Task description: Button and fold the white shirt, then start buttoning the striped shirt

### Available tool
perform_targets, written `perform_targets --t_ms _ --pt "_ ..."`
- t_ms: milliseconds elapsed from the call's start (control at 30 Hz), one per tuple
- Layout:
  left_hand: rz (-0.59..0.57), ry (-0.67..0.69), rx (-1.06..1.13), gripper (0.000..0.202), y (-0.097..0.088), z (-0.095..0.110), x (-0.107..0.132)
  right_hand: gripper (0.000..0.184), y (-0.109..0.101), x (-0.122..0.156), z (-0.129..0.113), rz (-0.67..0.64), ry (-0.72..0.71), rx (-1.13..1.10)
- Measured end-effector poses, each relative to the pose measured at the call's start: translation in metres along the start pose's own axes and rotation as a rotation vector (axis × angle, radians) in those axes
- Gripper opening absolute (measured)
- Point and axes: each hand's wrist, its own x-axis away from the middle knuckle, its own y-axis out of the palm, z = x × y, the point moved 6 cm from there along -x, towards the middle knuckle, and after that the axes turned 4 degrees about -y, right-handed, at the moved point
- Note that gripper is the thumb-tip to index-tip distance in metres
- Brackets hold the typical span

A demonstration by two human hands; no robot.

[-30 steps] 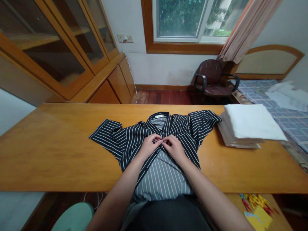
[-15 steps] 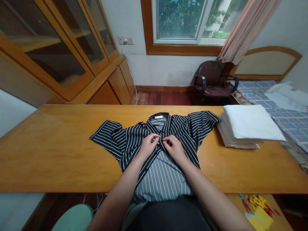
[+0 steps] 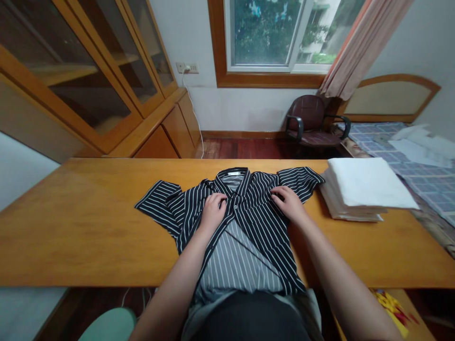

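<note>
A black short-sleeved shirt (image 3: pixel 256 222) with white stripes lies front up on the table, collar away from me. Its front is joined near the chest, where a small button (image 3: pixel 235 207) shows. Below that the two sides spread apart over the grey striped inside. On the chest, left of the button strip, rests my left hand (image 3: pixel 213 210), fingers bent and thumb a little apart. My right hand (image 3: pixel 289 203) touches the shirt near the right sleeve, its thumb and fingers slightly parted. No fabric looks lifted by either hand.
A stack of folded white cloth (image 3: pixel 369 182) sits right of the shirt on the wooden table (image 3: pixel 88 227). A green stool (image 3: pixel 110 326) is below at left. Beyond the table are a glass-door cabinet (image 3: pixel 142 109), an armchair (image 3: pixel 311 121) and a bed (image 3: pixel 408 161).
My right hand has let go at the button strip and moved right toward the sleeve. My left hand has shifted slightly left. The button is now uncovered, and the right front lies flatter.
</note>
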Motion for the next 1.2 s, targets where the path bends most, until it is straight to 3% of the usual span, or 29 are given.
perform_targets --t_ms 167,400,567,967,1200 --pt "-0.058 0.002 -0.17 0.028 0.004 -0.011 -0.008 0.045 0.015 0.007 0.022 -0.162 -0.113 0.261" --pt "-0.198 0.001 -0.381 0.043 0.007 -0.023 -0.02 0.05 0.027 -0.007 0.047 -0.169 -0.073 0.357" --pt "-0.214 -0.001 -0.424 0.047 0.006 -0.029 -0.028 0.049 0.021 -0.024 0.061 -0.166 -0.048 0.369" --pt "-0.189 -0.033 -0.419 0.049 0.008 -0.039 -0.046 0.046 0.01 -0.051 0.088 -0.228 -0.216 0.414" --pt "-0.192 -0.023 -0.458 0.05 0.008 -0.046 -0.053 0.048 -0.01 -0.04 0.105 -0.111 -0.158 0.439"
